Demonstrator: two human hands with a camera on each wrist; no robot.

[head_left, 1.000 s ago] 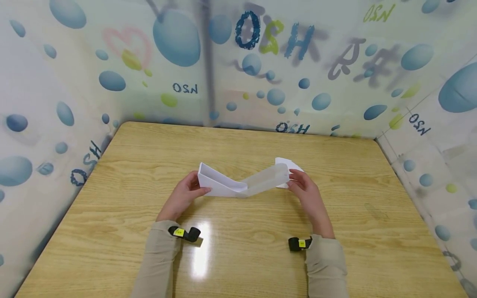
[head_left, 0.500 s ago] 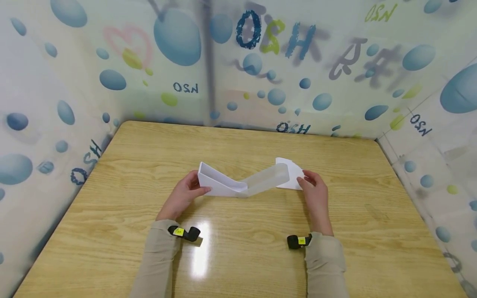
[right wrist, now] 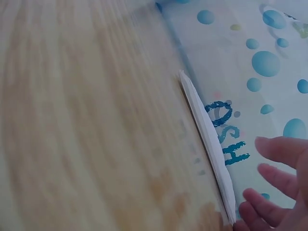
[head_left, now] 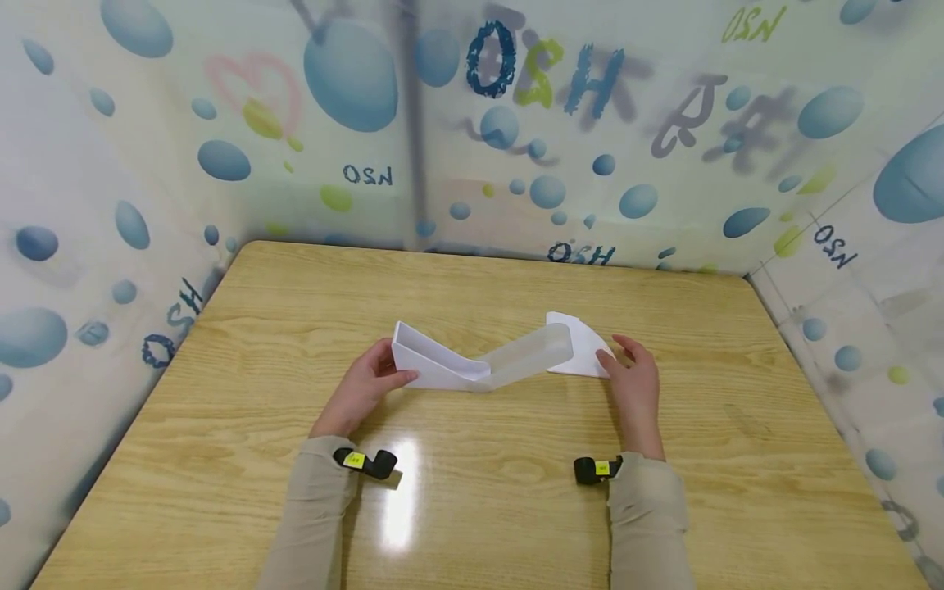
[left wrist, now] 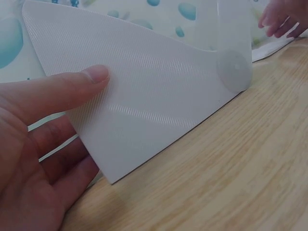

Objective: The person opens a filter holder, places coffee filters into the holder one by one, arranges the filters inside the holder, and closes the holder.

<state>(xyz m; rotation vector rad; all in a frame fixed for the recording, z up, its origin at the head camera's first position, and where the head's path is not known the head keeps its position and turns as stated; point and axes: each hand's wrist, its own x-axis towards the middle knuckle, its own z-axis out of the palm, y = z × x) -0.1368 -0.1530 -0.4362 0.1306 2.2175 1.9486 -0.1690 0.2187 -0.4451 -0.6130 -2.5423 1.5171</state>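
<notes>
In the head view, a white wedge-shaped case [head_left: 437, 373] stands on the table with its translucent lid [head_left: 527, 356] swung out to the right on a hinge. My left hand [head_left: 360, 393] grips the case at its tall end, thumb on the near wall [left wrist: 139, 91] and the other fingers behind. Right of the lid lies a flat white fan-shaped stack that looks like coffee filter papers [head_left: 583, 351], partly hidden by the lid. My right hand [head_left: 636, 389] is at its right end, fingers loosely bent; the right wrist view shows nothing between them.
The wooden table [head_left: 472, 492] carries a bright glare patch in front of the case. A patterned curtain wall [head_left: 472, 164] stands behind its back edge and along both sides. Each wrist wears a black strap with a small camera [head_left: 586, 470].
My right hand has shifted from the lid's end rightward to the right end of the filter papers, uncovering more of them. The left hand, case and papers stay put.
</notes>
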